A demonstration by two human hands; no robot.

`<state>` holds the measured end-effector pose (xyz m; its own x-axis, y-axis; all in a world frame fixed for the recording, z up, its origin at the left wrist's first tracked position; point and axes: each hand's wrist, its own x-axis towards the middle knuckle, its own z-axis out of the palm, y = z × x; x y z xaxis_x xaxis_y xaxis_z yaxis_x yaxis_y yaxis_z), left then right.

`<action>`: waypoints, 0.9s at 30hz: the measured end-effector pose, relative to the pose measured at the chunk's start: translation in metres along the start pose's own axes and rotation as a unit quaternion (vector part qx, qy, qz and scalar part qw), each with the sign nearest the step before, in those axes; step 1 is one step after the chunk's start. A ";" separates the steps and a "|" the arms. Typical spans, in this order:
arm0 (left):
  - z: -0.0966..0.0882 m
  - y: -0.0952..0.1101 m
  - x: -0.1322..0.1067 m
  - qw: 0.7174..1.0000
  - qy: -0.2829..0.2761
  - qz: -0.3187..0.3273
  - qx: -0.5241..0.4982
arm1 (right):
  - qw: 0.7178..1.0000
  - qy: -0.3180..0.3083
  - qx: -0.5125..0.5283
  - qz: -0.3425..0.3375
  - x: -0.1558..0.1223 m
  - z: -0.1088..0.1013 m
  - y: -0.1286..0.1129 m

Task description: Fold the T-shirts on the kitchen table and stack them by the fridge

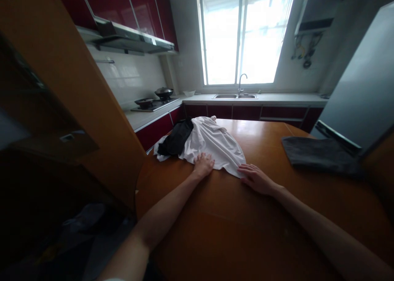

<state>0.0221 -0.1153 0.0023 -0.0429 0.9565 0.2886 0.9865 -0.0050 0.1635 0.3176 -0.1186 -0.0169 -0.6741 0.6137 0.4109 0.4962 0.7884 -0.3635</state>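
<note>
A rumpled white garment [212,143] lies on the wooden table [215,223], its near edge facing me. Black cloth [177,136] covers its left part; whether this belongs to the same garment I cannot tell. My left hand [204,165] rests on the near edge of the white fabric with its fingers spread. At the right-hand corner, my right hand [257,178] lies flat with fingers stretched out, their tips touching the fabric. Neither hand is closed round the cloth.
Folded dark grey cloth [317,154] lies on the table's right side. A fridge [363,76] stands beyond it. A wooden panel [101,108] borders the left. Behind are a stove with a wok [164,93], a counter [286,98] and a sink [226,96] under the window.
</note>
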 end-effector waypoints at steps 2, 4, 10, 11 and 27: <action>-0.002 0.002 -0.001 0.999 -0.015 0.037 -0.007 | 1.000 -0.015 -0.014 0.004 0.002 -0.004 -0.006; -0.003 0.008 -0.002 0.995 -0.025 0.095 -0.027 | 0.999 -0.010 -0.033 0.018 0.004 -0.011 -0.008; -0.003 0.026 -0.009 0.952 -0.075 0.241 -0.173 | 0.983 0.037 -0.066 0.165 0.002 -0.018 0.002; -0.004 0.030 -0.012 0.939 -0.091 0.262 -0.204 | 0.978 0.048 -0.065 0.194 0.000 -0.017 0.005; -0.045 0.073 -0.052 0.768 -0.235 0.287 -0.523 | 0.976 0.052 -0.106 0.185 -0.012 -0.017 0.023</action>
<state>0.0890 -0.1783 0.0415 0.6558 0.7074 0.2636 0.1456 -0.4611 0.8753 0.3468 -0.1068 -0.0160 -0.3734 0.8506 0.3703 0.8046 0.4956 -0.3271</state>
